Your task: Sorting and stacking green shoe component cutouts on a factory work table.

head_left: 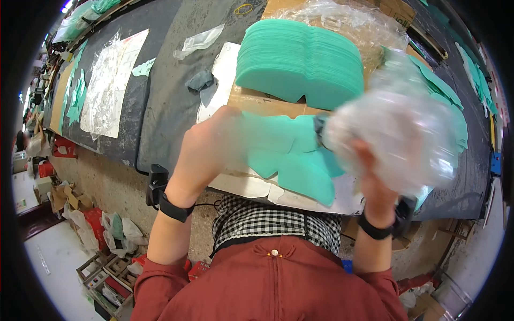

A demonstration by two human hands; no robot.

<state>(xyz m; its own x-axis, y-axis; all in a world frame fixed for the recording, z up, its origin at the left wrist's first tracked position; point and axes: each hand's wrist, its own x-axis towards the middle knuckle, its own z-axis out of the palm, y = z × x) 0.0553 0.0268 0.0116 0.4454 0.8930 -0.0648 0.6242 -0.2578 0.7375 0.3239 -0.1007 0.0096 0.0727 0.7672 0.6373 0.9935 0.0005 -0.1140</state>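
My right hand (372,168) is wrapped round a bunched clear plastic bag (412,139), blurred by motion. A small dark item (321,129) shows at the bag's left edge; I cannot make out what it is. My left hand (211,136) is at the left end of several green cut sheets (305,179), its fingers too smeared to read. These sheets are notched and lie loosely overlapped in front of me. Just beyond them stands a thick, neat stack of green sheets (300,59) with a notch in its near edge.
Brown cardboard (246,99) lies under the stack. Crumpled clear film (348,24) is behind it. A grey cloth scrap (199,81) and a clear plastic piece (201,41) lie to the left. More green pieces (441,91) are at the right. White board (246,184) lines the near table edge.
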